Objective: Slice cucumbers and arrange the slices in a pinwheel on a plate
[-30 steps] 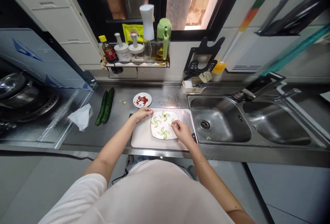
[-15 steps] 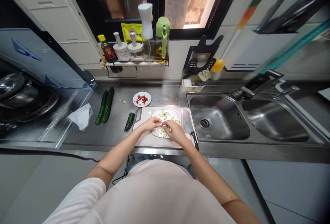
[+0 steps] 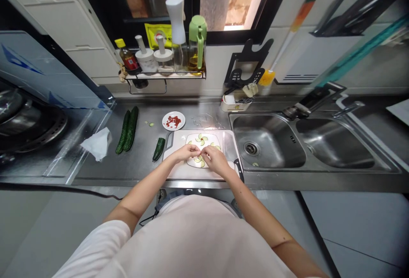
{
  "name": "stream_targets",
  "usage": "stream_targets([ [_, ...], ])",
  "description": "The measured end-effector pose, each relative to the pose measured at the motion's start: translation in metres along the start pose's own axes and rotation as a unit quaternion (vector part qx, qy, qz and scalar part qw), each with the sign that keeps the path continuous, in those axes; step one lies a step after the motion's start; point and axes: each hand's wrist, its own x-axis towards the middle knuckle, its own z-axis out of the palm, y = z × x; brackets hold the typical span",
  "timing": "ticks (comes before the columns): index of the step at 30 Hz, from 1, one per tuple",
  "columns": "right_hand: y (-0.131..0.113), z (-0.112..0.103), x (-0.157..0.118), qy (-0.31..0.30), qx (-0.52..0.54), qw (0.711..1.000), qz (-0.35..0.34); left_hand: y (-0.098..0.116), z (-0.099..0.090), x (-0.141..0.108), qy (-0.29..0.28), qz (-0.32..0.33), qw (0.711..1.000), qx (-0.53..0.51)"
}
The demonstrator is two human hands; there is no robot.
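1. Above a white, round-cornered plate, the left hand and right hand are held close, fingertips nearly pinched; whether anything is gripped cannot be told.
2. Beneath both hands, the plate, dotted with pale-green crescent slices, is supported by a pale rectangular cutting board.
3. Right of the right hand, a double steel sink is set into the grey metal counter.
4. Beyond the hands, a black-framed window is seen.
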Motion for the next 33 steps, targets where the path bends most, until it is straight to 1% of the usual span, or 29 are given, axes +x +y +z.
stream_targets([
  [2, 0.002, 0.001, -0.001, 0.001, 0.006, 1.0, -0.002, -0.001, -0.001, 0.0, 0.01, -0.006, 1.0, 0.018],
  [4, 0.005, 0.003, -0.003, 0.006, 0.012, 1.0, -0.001, -0.004, -0.003, 0.0, 0.038, -0.003, 0.999, 0.039],
  [7, 0.01, 0.008, -0.006, 0.012, 0.014, 1.0, 0.017, -0.014, -0.004, 0.002, 0.082, 0.025, 0.995, 0.057],
  [10, 0.014, 0.014, -0.009, 0.013, 0.001, 0.999, 0.041, -0.026, -0.003, 0.003, 0.113, 0.042, 0.989, 0.09],
  [13, 0.017, 0.021, -0.012, 0.004, -0.016, 0.998, 0.054, -0.035, 0.001, 0.001, 0.155, 0.034, 0.973, 0.167],
  [17, 0.019, 0.03, -0.014, -0.015, -0.041, 0.996, 0.073, -0.037, 0.008, -0.003, 0.198, 0.009, 0.944, 0.263],
  [25, 0.019, 0.043, -0.013, -0.047, -0.083, 0.991, 0.097, -0.032, 0.026, -0.001, 0.211, -0.036, 0.913, 0.348],
  [33, 0.021, 0.045, -0.013, -0.057, -0.102, 0.989, 0.093, -0.035, 0.031, 0.003, 0.209, -0.059, 0.895, 0.39],
])
